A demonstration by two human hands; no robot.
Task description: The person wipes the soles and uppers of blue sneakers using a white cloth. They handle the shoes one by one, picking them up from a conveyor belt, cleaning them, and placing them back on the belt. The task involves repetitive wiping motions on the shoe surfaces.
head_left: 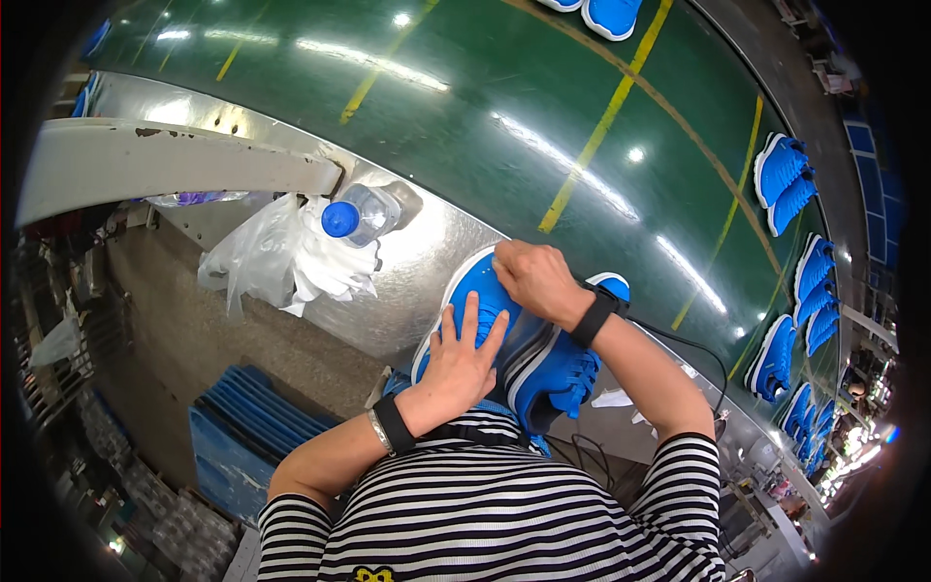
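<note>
Across the upper half of the view runs a broad green conveyor belt [465, 107] marked with yellow lines, carrying pairs of blue sneakers [784, 179] spaced well apart along its right stretch. Along its near edge lies a steel surface [407, 272], and on that metal rim, just in front of the person's striped shirt, sits a blue sneaker with a white sole [475, 291], with a second blue shoe [558, 373] touching it on the right.

The left hand [461, 359] lies open and flat, fingers spread, pressing down on the upper of the nearer sneaker. The right hand [538, 281] is curled closed over the shoe's far end, near the toe, fingertips pinching at the sole edge; exactly what it grips is hidden beneath the knuckles. Both wrists wear dark bands.

Done well, this step seems to call for steady downward pressure from the flat palm so the shoe does not slide on the smooth metal, while the pinching fingers work along the rim.

To the left, a crumpled clear plastic bag [267, 257] lies on the steel with a blue-capped water bottle [359, 215] resting beside it.
</note>
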